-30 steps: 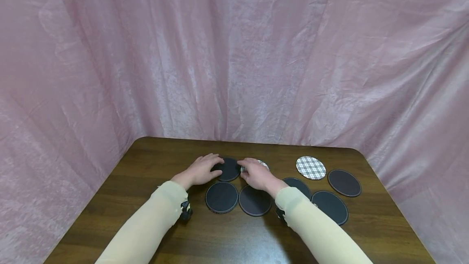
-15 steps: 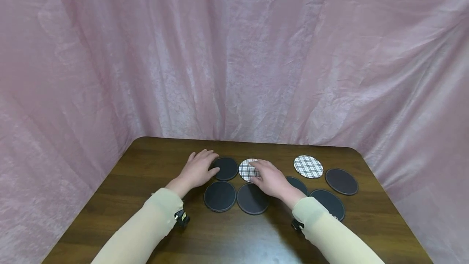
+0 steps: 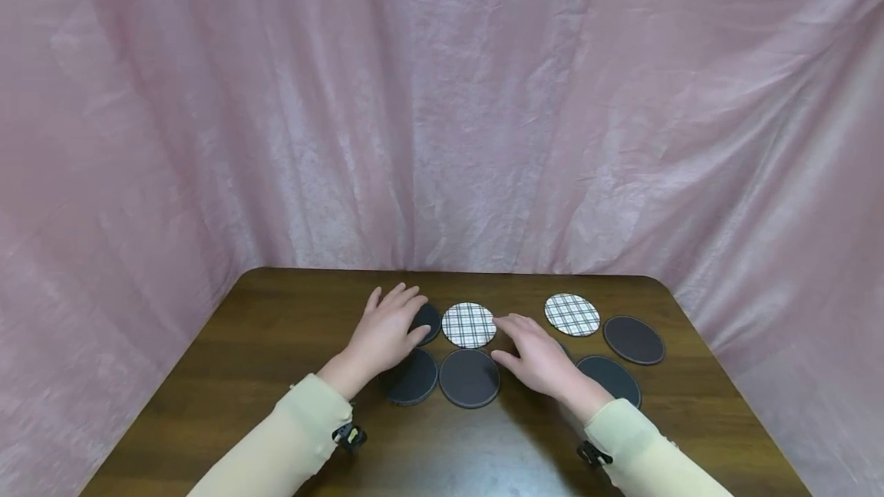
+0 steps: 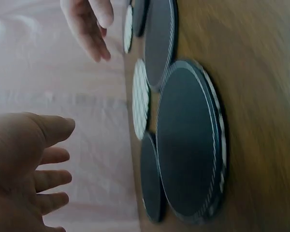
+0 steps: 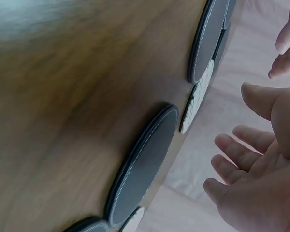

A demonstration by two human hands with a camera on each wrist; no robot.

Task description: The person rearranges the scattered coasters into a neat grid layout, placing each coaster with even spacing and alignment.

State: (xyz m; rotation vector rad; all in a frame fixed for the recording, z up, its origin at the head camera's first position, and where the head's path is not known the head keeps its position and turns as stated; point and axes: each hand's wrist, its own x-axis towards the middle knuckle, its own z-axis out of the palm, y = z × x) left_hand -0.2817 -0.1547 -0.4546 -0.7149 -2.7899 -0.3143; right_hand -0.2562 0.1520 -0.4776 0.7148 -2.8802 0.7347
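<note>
Across the back and down both sides, a pink curtain, soft and shiny, hanging in long folds. In front, a brown wooden table with streaky grain and rounded far corners, pale glare on its near middle. Reaching in over the near side, a pale left sleeve and a pale right sleeve. Past one cuff, the left hand, fingers loosely spread, grasping nothing, raised above the far-left dark coaster and near-left dark coaster. Past the other, the right hand, likewise loosely open and free of any load, raised above a mostly hidden dark coaster. Between the hands, flat on the wood, the middle checked coaster, with the middle dark coaster just nearer. Towards the right, the far-right checked coaster, the outermost dark coaster and the near-right dark coaster. Smallest, below the cuffs, a black left wrist device and black right wrist device.
</note>
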